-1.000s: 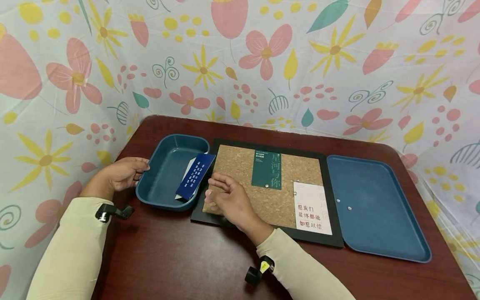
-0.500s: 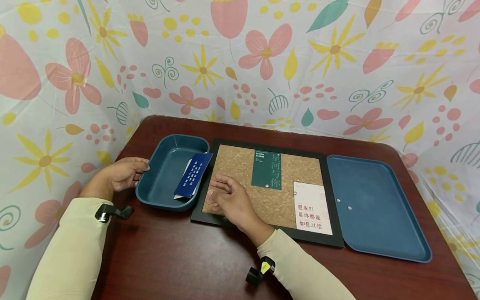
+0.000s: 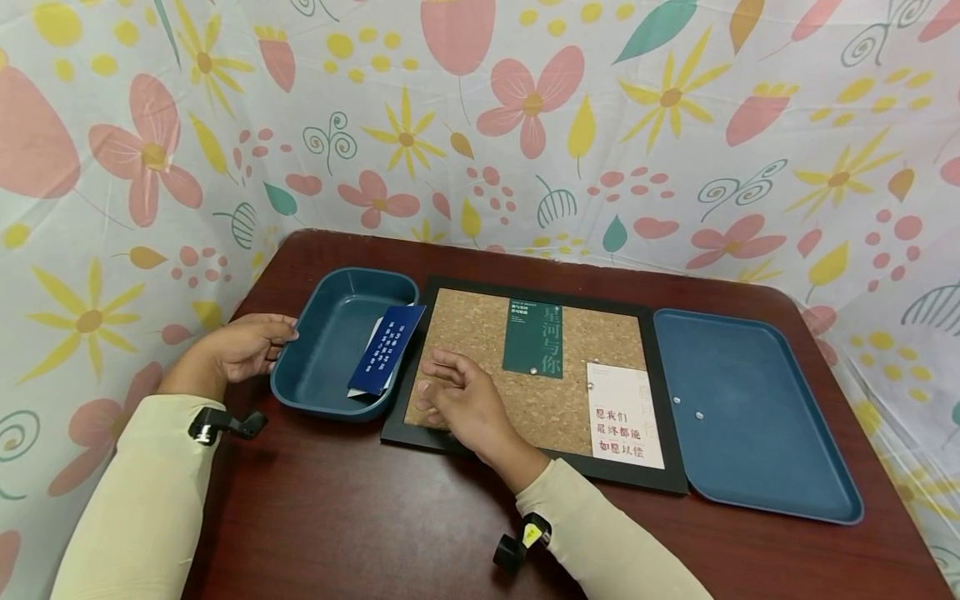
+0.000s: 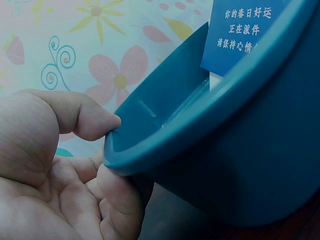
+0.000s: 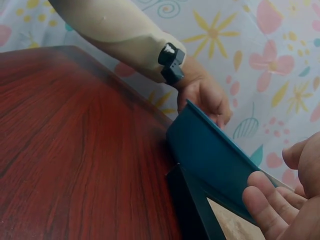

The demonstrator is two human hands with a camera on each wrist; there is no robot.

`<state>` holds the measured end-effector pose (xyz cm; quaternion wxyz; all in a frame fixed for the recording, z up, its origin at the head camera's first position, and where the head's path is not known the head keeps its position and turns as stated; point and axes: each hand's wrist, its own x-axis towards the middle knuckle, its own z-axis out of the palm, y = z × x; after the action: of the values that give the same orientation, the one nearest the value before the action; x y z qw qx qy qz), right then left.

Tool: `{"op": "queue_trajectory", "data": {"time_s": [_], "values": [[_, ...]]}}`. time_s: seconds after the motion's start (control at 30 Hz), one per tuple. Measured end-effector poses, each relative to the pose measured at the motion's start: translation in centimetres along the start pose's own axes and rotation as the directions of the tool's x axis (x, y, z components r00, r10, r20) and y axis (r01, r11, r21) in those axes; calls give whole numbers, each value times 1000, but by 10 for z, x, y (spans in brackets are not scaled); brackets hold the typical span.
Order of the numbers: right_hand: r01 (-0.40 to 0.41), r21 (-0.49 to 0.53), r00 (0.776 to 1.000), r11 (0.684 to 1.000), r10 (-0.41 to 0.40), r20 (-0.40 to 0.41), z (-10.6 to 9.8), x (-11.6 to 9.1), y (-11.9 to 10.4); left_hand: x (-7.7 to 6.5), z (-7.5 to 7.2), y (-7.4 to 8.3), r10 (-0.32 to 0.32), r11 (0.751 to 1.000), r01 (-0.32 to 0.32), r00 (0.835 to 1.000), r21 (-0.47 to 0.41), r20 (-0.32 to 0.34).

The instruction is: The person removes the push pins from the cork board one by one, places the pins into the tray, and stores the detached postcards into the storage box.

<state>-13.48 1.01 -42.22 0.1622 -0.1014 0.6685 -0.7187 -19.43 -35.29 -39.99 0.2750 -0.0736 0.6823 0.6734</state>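
My left hand pinches the left rim of a deep blue plastic tub. In the left wrist view, the thumb lies on the rim and curled fingers are beneath it. A dark blue card with white writing leans on the tub's right wall, with white paper showing behind it. My right hand hovers over the left part of a black-framed cork board, its fingers loosely bent and holding nothing. A green card and a white card with red writing lie on the board, small silver pins beside their edges.
A shallow blue tray lies right of the board, with two small silver pins near its left side. All stand on a dark red wooden table. A flowered cloth hangs behind and to the left.
The dark blue card in the tub has shifted slightly left and come to rest. My right hand has drawn a little to the right; my left hand stays on the rim.
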Motion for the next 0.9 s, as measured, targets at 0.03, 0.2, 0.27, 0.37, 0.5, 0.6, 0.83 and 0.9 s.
{"op": "queue_trajectory", "data": {"time_s": [0.03, 0.2, 0.27, 0.37, 0.5, 0.6, 0.83, 0.9], "values": [[1, -2, 1000, 1000, -1, -2, 0, 0, 0, 0, 0, 0, 1, 1000, -1, 1000, -2, 0], [-7, 8, 1000, 1000, 7, -9, -1, 0, 1, 0, 1, 0, 5, 1000, -5, 1000, -9, 11], [-18, 8, 1000, 1000, 18, -15, -2, 0, 3, 0, 0, -1, 3, 1000, -3, 1000, -14, 13], [-33, -1, 999, 999, 33, -23, -5, -1, 5, 0, 0, -1, 1, 1000, -1, 1000, -18, 7], [-29, -23, 999, 999, 28, -35, -8, -2, 7, -1, 1, -1, 6, 1000, -6, 1000, -8, -4], [-23, -33, 999, 999, 22, -37, -11, -2, 7, -2, 3, 0, 6, 1000, -6, 1000, 13, -17], [-36, -96, 998, 995, 31, -57, -16, -4, 7, -6, 10, 2, 19, 986, -3, 995, 169, -95], [-34, -123, 998, 992, 26, -62, -18, -5, 6, -7, 12, 1, 27, 974, 1, 992, 227, -124]]}}
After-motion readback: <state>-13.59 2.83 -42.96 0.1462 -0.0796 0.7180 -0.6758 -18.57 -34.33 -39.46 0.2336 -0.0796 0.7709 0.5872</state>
